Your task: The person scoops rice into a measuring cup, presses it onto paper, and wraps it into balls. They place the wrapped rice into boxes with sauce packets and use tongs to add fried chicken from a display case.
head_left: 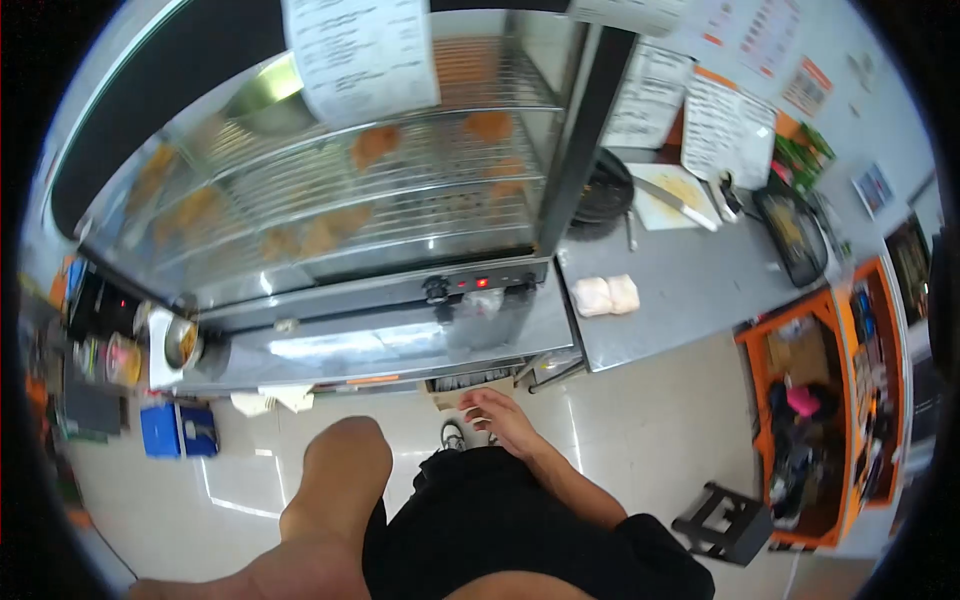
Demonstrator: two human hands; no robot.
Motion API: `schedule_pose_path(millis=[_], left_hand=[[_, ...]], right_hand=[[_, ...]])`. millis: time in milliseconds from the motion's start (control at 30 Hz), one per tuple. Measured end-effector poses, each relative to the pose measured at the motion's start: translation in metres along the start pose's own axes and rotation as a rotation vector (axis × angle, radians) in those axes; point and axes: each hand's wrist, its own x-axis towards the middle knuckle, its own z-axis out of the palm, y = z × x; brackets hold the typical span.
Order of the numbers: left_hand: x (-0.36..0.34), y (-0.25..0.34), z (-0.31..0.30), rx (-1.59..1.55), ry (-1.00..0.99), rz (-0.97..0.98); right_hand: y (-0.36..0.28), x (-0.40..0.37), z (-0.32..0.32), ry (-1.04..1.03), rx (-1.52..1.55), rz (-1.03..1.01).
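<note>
My right hand (503,418) hangs in front of my body, below the edge of the steel counter. Its fingers are loosely bent and apart, with nothing in them, and it touches nothing. Nearest to it is an open cardboard box (447,399) under the counter. My left arm (340,475) is bent, the rounded elbow pointing forward; the hand itself lies outside the picture. Ahead stands a glass warming cabinet (490,268) with wire racks carrying several browned food pieces (376,146). Two white wrapped bundles (606,296) sit side by side on the counter at the right.
A knife (680,205) lies on a white cutting board (660,190), beside a black pan (603,188) and a black tray (792,235). An orange shelf (845,420) and a dark stool (728,522) stand right. A blue box (178,430) is on the floor left.
</note>
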Motion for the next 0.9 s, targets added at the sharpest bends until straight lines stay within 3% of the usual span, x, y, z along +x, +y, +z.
schedule_pose_path(millis=[167,233,300,333,367,400,433,467,500,533,567,600,667,700,733,767,833,900], left_hand=[[-0.006,-0.009,0.025,0.267,0.125,0.179],[-0.019,-0.008,0.014,0.535,0.184,0.27],[-0.055,0.036,-0.039,0.97,0.185,0.152],[-0.082,0.035,-0.05,0.564,0.237,0.078],[-0.111,0.043,-0.087,0.607,0.139,0.021],[-0.148,0.056,-0.103,0.642,0.109,-0.402],[-0.185,0.072,-0.12,0.66,0.094,-0.829],[-0.225,0.087,-0.139,0.879,0.102,-1.088],[-0.269,0.109,-0.17,0.97,0.008,-1.276],[-0.308,0.136,-0.192,1.071,-0.037,-1.607],[-0.349,0.169,-0.211,1.065,-0.109,-1.739],[-0.391,0.207,-0.23,1.045,-0.185,-1.876],[-0.484,0.305,-0.276,1.034,-0.615,-2.266],[-0.496,0.33,-0.283,0.968,-0.729,-2.486],[-0.499,0.35,-0.285,0.874,-0.853,-2.704],[-0.501,0.371,-0.289,0.827,-0.859,-2.728],[-0.493,0.392,-0.308,0.725,-1.295,-2.781],[-0.51,0.407,-0.346,0.666,-1.293,-2.783]], right_hand=[[0.036,0.009,-0.047,-0.004,-0.01,0.127],[0.076,0.024,-0.075,-0.026,-0.376,0.107],[0.18,0.074,-0.166,-0.045,-0.81,0.162],[0.16,0.063,-0.147,0.11,-0.975,0.165],[0.197,0.074,-0.18,0.106,-1.29,-0.122],[0.214,0.082,-0.204,0.028,-1.353,0.089],[0.24,0.086,-0.235,0.071,-1.34,-0.018],[0.263,0.084,-0.252,0.122,-1.325,-0.129],[0.258,0.075,-0.241,0.089,-1.333,-0.101],[0.239,0.064,-0.222,0.118,-1.145,0.218],[0.232,0.055,-0.209,0.165,-0.937,0.528],[0.237,0.049,-0.202,0.173,-0.941,0.558],[0.252,0.043,-0.196,0.064,-1.127,0.633],[0.264,0.044,-0.197,0.092,-1.057,0.742],[0.272,0.043,-0.192,0.106,-1.056,0.717],[0.279,0.043,-0.188,0.165,-0.957,0.689],[0.286,0.055,-0.165,0.288,-0.802,0.617],[0.293,0.081,-0.129,0.403,-0.627,0.506]])
